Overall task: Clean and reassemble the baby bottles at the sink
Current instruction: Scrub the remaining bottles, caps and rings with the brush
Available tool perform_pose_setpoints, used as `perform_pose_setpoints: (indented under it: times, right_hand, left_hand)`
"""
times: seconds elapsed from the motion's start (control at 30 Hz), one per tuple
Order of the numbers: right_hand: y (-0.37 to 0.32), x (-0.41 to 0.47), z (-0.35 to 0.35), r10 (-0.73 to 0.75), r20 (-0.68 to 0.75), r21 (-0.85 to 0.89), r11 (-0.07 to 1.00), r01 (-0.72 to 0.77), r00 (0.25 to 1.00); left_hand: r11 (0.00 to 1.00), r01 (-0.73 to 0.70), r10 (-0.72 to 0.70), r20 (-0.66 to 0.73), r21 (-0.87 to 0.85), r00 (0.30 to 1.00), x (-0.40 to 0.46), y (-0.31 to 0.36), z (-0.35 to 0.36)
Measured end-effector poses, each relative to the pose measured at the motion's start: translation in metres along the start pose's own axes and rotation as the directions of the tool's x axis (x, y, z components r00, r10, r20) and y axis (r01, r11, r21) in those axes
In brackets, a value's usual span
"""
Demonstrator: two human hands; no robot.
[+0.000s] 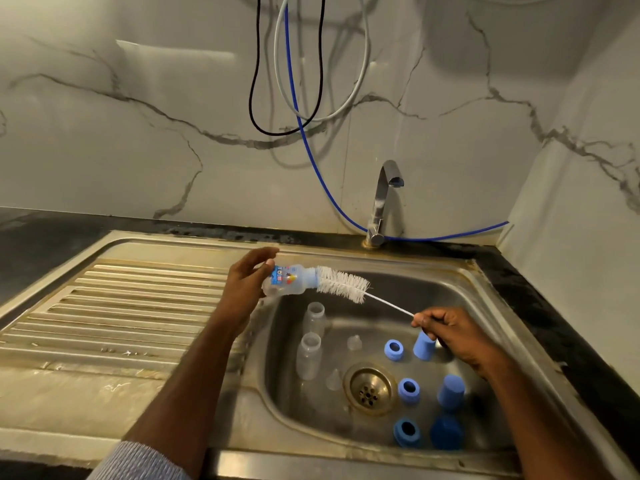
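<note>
Here the left hand (247, 284) grips a bottle (289, 279) on its side above the sink's (485, 327) far-left rim; the right hand (446, 332) pinches the brush (343, 284) wire, bristles at the mouth. That thin wire may bend and skid off the opening

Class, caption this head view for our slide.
Left hand holds a baby bottle while right hand works a bottle brush.
</note>
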State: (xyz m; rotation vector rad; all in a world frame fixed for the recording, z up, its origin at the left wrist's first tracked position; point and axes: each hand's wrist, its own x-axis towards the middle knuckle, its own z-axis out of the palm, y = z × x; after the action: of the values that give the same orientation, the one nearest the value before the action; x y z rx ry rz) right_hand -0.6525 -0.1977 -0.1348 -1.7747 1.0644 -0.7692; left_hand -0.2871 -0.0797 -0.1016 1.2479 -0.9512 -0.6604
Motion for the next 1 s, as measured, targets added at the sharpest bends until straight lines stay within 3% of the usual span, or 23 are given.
perform_pose_setpoints:
  times: [0.1, 0.17, 0.3, 0.43, 0.6, 0.7, 0.83, 1.0]
  right_hand:
    - [0.006, 0.003, -0.004, 0.028, -0.042, 0.025, 0.999, -0.027, 0.999]
    - [0.008, 0.004, -0.005, 0.038, -0.066, 0.042, 0.998, -0.035, 0.997]
    - [0.005, 0.003, -0.001, 0.032, -0.068, 0.020, 0.999, -0.031, 0.997]
    - [-0.005, -0.004, -0.012, 0.015, -0.158, 0.089, 0.996, -0.001, 0.987]
    - [-0.014, -0.009, -0.007, 0.012, -0.123, 0.084, 0.996, -0.002, 0.992]
    - [-0.021, -0.009, 0.004, -0.016, -0.118, 0.092, 0.995, 0.027, 0.993]
    - [-0.023, -0.011, 0.004, -0.037, -0.026, 0.049, 0.998, 0.038, 0.999]
    - [-0.028, -0.014, 0.000, -0.065, -0.018, -0.013, 0.998, 0.064, 0.998]
  left_hand:
    - [0.997, -0.034, 0.045, 0.156, -0.072, 0.987, 0.000, 0.001, -0.003]
    - [0.998, -0.053, 0.059, 0.223, -0.032, 0.973, -0.001, 0.000, -0.003]
    - [0.997, -0.070, 0.061, 0.197, 0.040, 0.978, -0.002, -0.003, 0.001]
    - [0.993, 0.115, -0.111, 0.104, -0.035, 0.988, -0.005, 0.006, -0.002]
    - [0.869, 0.467, -0.443, 0.162, -0.164, 0.882, -0.004, 0.013, -0.007]
    - [0.841, 0.507, -0.486, 0.147, -0.187, 0.861, -0.005, 0.009, -0.003]
    - [0.879, 0.471, -0.466, 0.073, -0.080, 0.882, -0.008, 0.003, -0.005]
    - [0.863, 0.496, -0.467, 0.222, -0.096, 0.856, -0.004, 0.007, -0.007]
